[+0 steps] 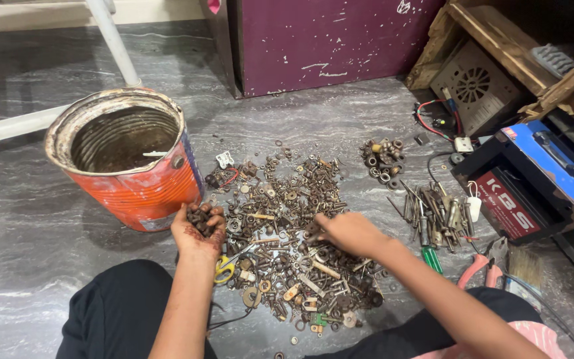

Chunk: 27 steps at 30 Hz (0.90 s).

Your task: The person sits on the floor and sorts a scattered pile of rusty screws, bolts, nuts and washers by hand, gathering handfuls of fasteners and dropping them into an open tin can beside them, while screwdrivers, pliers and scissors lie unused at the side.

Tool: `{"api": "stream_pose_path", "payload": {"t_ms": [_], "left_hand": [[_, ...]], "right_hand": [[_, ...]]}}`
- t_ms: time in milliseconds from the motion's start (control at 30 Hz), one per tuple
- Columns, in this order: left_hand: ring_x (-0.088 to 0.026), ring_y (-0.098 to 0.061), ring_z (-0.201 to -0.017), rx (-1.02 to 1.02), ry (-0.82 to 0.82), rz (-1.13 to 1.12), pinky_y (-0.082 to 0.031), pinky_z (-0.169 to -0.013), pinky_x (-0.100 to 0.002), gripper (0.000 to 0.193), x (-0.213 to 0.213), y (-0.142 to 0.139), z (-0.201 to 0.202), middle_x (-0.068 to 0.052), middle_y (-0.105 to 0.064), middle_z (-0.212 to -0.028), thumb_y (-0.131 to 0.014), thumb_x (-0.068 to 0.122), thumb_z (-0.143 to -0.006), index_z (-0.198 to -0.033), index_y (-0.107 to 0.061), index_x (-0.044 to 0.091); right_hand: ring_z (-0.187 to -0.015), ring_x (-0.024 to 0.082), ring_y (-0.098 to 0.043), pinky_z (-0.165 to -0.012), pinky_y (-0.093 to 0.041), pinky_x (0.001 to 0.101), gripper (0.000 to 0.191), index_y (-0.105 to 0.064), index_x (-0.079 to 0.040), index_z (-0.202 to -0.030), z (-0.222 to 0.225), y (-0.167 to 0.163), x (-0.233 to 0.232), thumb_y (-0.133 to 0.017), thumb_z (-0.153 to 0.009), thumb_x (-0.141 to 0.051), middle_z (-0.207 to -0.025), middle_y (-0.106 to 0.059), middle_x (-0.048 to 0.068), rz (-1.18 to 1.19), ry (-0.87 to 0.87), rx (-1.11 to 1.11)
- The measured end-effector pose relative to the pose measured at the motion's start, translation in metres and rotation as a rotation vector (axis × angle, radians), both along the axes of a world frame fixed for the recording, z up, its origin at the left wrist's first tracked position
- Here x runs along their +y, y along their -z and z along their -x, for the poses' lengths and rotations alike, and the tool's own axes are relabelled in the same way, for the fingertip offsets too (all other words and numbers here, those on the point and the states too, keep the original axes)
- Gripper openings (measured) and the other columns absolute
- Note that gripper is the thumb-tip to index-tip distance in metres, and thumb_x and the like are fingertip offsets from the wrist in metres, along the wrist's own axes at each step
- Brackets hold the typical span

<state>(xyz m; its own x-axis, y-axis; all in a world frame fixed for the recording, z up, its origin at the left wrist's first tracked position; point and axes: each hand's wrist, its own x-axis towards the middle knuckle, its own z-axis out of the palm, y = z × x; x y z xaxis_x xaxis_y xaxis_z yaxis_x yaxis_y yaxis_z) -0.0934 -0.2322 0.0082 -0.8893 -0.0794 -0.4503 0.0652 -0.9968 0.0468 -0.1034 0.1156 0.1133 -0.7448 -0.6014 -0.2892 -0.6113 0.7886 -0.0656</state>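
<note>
A wide pile of rusty nuts, bolts and washers [300, 226] is spread on the grey floor in front of me. My left hand [197, 229] is cupped palm up and holds a handful of dark nuts, close to the side of an orange metal can [144, 189]. My right hand [343, 233] reaches into the middle of the pile, with its fingertips pinched on small pieces there. The can stands upright at the left, open and almost empty inside.
A small heap of nuts [381, 158] and a heap of long bolts and tools [433, 216] lie to the right. Pink-handled pliers [479, 266], a blue and black battery [539, 179], yellow scissors [224, 268], a purple cabinet [327, 40] and white chair legs [111, 36] surround the area.
</note>
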Motion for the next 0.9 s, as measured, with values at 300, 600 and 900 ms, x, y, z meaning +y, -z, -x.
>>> {"api": "stream_pose_path", "payload": {"t_ms": [300,600,900], "left_hand": [[-0.023,-0.049,-0.077,-0.025,-0.011,0.035,-0.037,-0.049,-0.023,0.037,-0.001,0.002,0.004,-0.006,-0.052,-0.077,-0.051,0.042,-0.104,-0.079,-0.053,0.015],[-0.022,-0.049,-0.077,-0.028,-0.009,0.061,-0.038,-0.048,-0.023,0.034,0.004,0.003,0.010,-0.006,-0.051,-0.077,-0.051,0.039,-0.104,-0.081,-0.051,0.014],[-0.023,-0.050,-0.078,-0.089,-0.010,0.087,-0.036,-0.048,-0.022,0.035,0.009,-0.004,0.007,-0.006,-0.051,-0.076,-0.048,0.040,-0.105,-0.082,-0.051,0.013]], "right_hand": [[-0.078,0.043,-0.072,-0.071,-0.055,0.0549,0.034,-0.053,-0.013,-0.123,0.088,0.001,0.115,-0.057,-0.101,-0.039,-0.081,-0.073,0.022,0.063,0.485,0.306],[-0.088,0.049,-0.071,-0.076,-0.054,0.0590,0.041,-0.052,-0.008,-0.123,0.144,0.044,0.162,-0.056,-0.101,-0.042,-0.090,-0.073,0.027,0.016,0.640,0.384],[-0.086,0.046,-0.073,-0.074,-0.057,0.0559,0.055,-0.039,-0.010,-0.143,0.133,0.048,0.162,-0.057,-0.097,-0.034,-0.092,-0.073,0.027,-0.057,0.686,0.404]]}}
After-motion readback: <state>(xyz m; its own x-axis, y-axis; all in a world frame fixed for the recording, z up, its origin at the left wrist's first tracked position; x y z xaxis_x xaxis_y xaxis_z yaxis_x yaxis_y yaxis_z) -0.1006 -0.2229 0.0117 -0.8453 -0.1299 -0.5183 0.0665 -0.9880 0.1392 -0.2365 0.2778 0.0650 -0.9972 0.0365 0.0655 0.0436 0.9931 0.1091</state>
